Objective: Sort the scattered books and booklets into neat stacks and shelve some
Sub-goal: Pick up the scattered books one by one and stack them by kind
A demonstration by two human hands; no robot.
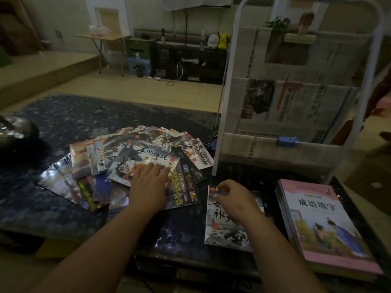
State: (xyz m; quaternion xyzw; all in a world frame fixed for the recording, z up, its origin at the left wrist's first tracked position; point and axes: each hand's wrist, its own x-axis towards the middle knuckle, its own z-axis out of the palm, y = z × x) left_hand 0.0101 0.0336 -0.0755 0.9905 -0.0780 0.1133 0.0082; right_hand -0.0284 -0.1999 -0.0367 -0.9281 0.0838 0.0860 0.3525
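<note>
Reaching from six o'clock, the left hand lies flat, fingers straight, on the fanned pile at eleven; the right hand curls over one booklet, grip unclear; only the pink stack at four looks sorted, with the rack at one seemingly unshelved.

My left hand lies flat on the fanned pile of booklets on the dark bench. My right hand curls over a single booklet, beside the pink stack.
</note>
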